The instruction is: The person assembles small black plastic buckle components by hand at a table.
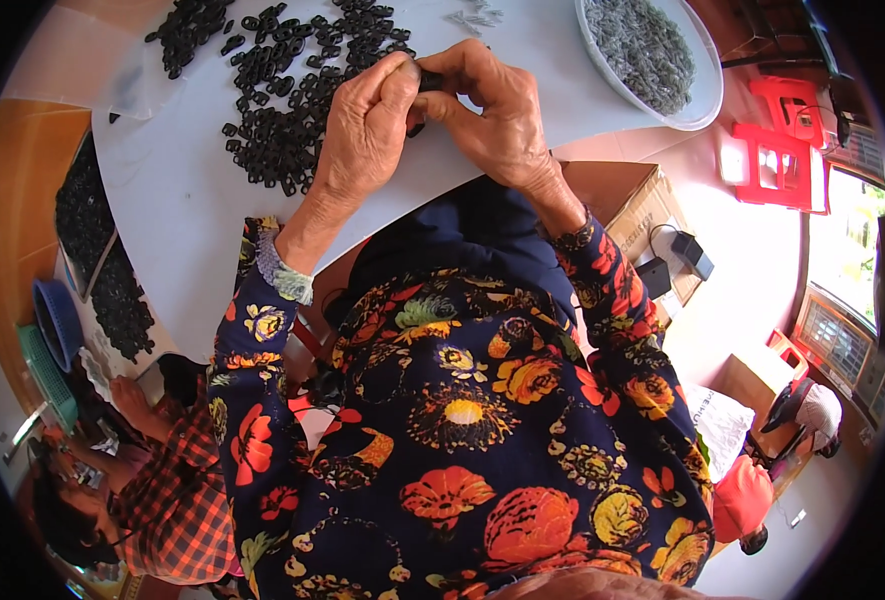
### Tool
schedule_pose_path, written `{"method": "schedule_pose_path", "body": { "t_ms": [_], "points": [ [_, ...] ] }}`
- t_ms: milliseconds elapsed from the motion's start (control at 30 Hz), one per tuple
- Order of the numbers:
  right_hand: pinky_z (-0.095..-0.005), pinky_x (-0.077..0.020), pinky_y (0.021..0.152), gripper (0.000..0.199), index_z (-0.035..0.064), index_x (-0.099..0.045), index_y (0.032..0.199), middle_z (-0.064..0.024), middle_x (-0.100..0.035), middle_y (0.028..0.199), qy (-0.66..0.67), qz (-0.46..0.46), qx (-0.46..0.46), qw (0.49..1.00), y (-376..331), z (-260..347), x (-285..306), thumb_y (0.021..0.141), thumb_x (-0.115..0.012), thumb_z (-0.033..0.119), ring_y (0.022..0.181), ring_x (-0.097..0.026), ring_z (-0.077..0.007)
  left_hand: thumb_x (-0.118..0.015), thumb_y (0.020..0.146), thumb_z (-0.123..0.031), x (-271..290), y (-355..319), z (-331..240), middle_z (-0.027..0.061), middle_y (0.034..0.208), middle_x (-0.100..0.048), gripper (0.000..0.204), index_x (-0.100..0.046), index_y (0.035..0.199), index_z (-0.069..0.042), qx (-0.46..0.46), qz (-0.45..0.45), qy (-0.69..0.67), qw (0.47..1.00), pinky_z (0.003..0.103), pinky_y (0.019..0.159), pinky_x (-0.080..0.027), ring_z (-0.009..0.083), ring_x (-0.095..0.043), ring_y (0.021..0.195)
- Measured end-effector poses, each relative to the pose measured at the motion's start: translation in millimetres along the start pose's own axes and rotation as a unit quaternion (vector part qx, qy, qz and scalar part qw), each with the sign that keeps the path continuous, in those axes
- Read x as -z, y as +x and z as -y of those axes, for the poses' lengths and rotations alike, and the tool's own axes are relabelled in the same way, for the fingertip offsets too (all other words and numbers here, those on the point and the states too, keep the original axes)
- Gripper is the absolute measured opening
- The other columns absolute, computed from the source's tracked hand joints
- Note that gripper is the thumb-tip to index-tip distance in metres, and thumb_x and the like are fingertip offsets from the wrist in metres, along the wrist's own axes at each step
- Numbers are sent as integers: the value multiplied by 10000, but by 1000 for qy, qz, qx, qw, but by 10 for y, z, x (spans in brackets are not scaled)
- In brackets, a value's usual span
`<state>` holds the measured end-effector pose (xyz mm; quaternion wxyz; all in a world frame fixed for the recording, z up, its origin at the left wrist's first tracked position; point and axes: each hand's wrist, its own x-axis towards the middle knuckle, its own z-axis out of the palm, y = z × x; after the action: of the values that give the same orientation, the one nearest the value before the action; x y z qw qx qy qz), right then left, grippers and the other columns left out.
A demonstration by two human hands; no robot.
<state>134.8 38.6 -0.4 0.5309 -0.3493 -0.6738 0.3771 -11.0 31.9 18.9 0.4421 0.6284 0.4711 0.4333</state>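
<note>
My left hand (365, 128) and my right hand (497, 118) meet above the white table (192, 190), both with fingers closed. Pinched between them is a small black plastic piece (429, 80), mostly covered by the fingertips. Just left of my left hand, a spread of small black plastic pieces (272, 150) with oval openings lies on the tabletop. Beyond my right hand, at the far right of the table, stands a round white basin (703, 112) full of small translucent grey parts (642, 55). Several loose translucent parts (476, 16) lie at the far edge of view.
A separate heap of black pieces (188, 35) sits far left. Below the table's right edge is a cardboard box (652, 215) with a black adapter (692, 255) on it. Red stools (772, 165) stand right. A person in a checked shirt (177, 500) works at lower left.
</note>
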Motion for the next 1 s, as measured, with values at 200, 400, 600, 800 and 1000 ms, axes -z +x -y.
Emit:
{"method": "schedule_pose_path", "body": {
  "t_ms": [200, 400, 600, 800, 1000],
  "points": [
    [-256, -506, 595, 168, -20, -564, 894, -84, -666, 699, -8, 13, 15, 1000, -2, 9, 10, 775, -681, 0, 633, -648, -142, -446, 961, -236, 16, -15, -11, -20, 601, -382, 290, -435, 757, -30, 22, 15, -23, 999, 239, 508, -339, 61, -348, 577],
    [-243, -514, 614, 202, -36, -567, 957, -87, -670, 733, 73, 11, -28, 997, 24, -38, -1, 797, -682, 12, 668, -654, -124, -432, 967, -255, 52, 29, 16, -20, 610, -400, 299, -453, 776, -27, 7, 9, 5, 1000, 234, 536, -358, 65, -369, 592],
    [-255, -518, 618, 179, -49, -573, 933, -104, -668, 733, 29, 21, -47, 998, 30, 18, -4, 797, -677, 2, 673, -654, -130, -429, 973, -272, 39, -35, 47, -9, 618, -460, 313, -497, 796, -23, 33, -2, -41, 999, 237, 550, -374, 68, -410, 600],
    [-233, -498, 648, 194, -45, -563, 1022, -85, -650, 777, 167, 19, -134, 977, 54, 109, -39, 871, -618, 64, 696, -624, -116, -418, 978, -276, 173, -4, -68, -6, 599, -466, 347, -499, 749, -28, 73, 23, -60, 995, 235, 568, -389, 85, -458, 597],
    [-180, -401, 580, 240, -34, -554, 1074, -28, -589, 765, 194, -61, -150, 968, 14, 92, -1, 922, -578, 150, 640, -482, -53, -451, 962, -250, 667, 486, -223, 27, 614, -478, 346, -484, 686, -44, 59, -43, -249, 966, 296, 640, -464, 175, -560, 693]
  ]
}}
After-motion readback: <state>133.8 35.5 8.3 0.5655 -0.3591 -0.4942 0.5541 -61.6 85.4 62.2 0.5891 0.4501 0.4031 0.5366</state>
